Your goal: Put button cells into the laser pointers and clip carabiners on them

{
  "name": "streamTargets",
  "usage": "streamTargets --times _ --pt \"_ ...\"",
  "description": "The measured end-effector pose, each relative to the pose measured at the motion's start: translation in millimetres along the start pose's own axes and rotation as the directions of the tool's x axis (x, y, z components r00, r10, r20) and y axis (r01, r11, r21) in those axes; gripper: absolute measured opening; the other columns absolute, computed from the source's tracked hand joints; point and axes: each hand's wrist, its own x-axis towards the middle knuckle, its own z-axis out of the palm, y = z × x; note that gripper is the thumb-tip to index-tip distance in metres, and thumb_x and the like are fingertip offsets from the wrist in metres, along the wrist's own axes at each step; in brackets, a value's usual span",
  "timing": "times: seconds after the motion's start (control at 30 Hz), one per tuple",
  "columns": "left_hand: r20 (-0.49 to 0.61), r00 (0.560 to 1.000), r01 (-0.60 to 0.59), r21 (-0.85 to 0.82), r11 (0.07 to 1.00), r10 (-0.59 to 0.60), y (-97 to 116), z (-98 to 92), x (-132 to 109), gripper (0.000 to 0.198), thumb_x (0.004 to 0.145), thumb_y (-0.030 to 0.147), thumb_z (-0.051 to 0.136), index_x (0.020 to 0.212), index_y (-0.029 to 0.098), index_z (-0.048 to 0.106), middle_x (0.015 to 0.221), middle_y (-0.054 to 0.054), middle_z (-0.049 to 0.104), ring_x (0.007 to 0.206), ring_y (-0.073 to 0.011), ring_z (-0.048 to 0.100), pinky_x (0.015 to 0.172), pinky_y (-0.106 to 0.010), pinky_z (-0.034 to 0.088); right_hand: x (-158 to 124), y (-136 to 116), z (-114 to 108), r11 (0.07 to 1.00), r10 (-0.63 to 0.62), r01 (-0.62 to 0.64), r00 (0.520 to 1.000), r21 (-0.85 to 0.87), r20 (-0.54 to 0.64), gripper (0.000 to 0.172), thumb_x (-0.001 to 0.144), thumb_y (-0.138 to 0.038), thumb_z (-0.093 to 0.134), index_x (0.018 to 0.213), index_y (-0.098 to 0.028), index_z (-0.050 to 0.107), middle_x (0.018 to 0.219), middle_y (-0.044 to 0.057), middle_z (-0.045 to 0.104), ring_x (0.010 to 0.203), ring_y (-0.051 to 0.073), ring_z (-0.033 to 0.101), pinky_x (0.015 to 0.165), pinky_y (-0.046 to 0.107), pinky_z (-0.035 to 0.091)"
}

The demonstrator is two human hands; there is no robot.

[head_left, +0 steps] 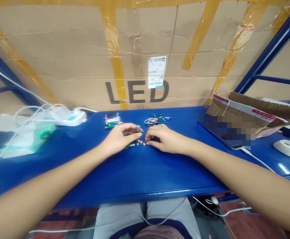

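My left hand (125,136) is closed, thumb and forefinger pinching a short upright stack of silver button cells (138,128). Several loose button cells (141,142) lie on the blue table just below it. Fingers curled, my right hand (161,137) is at these cells, its thumb and fingertips against the rightmost button cell (144,144). A green tube (130,145) like a small penlight lies partly hidden beneath my left hand. Beyond that hand is a row of coloured slim tubes with clips (113,120). A pile of coloured carabiner-like clips (157,119) lies behind my right hand.
At the left are a white power strip (72,118) with cables and a green-white plastic packet (35,141). An opened cardboard box (246,108), a dark tablet-like device (216,134) and a white mouse (289,148) are at the right. A large carton (80,66) stands behind the table (145,179).
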Motion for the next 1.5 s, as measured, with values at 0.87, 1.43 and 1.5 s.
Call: streamTargets --times 0.87,1.43,1.5 --pt "-0.163 0.968 -0.177 0.109 0.978 0.193 6 -2.6 -3 0.030 0.078 0.036 0.076 0.101 0.016 0.076 0.104 -0.009 0.075 0.098 -0.0224 0.069 0.094 -0.039 0.057 6 2 -15 0.793 0.411 -0.113 0.825 0.599 -0.388 0.020 0.078 -0.034 0.073 0.086 -0.018 0.067 0.083 0.005 0.072 0.076 0.017 0.066 0.075 0.033 0.054" --pt "-0.335 0.924 -0.189 0.025 0.982 0.186 4 -18.4 3 0.030 0.074 0.037 0.082 0.097 0.019 0.076 0.104 -0.009 0.077 0.099 -0.0241 0.071 0.097 -0.044 0.055 7 11 -25 0.532 0.664 -0.075 0.655 0.843 -0.361 0.032 0.067 -0.042 0.085 0.083 -0.018 0.073 0.077 0.001 0.068 0.069 0.010 0.059 0.075 0.029 0.052" --pt "-0.331 0.929 -0.171 0.014 0.985 0.166 5 -16.7 2 0.030 0.073 0.036 0.082 0.096 0.018 0.075 0.104 -0.009 0.077 0.098 -0.0238 0.071 0.097 -0.043 0.055 7 11 -22 0.527 0.662 -0.092 0.667 0.845 -0.341 0.033 0.066 -0.043 0.085 0.081 -0.017 0.073 0.075 0.001 0.068 0.069 0.011 0.059 0.073 0.029 0.051"
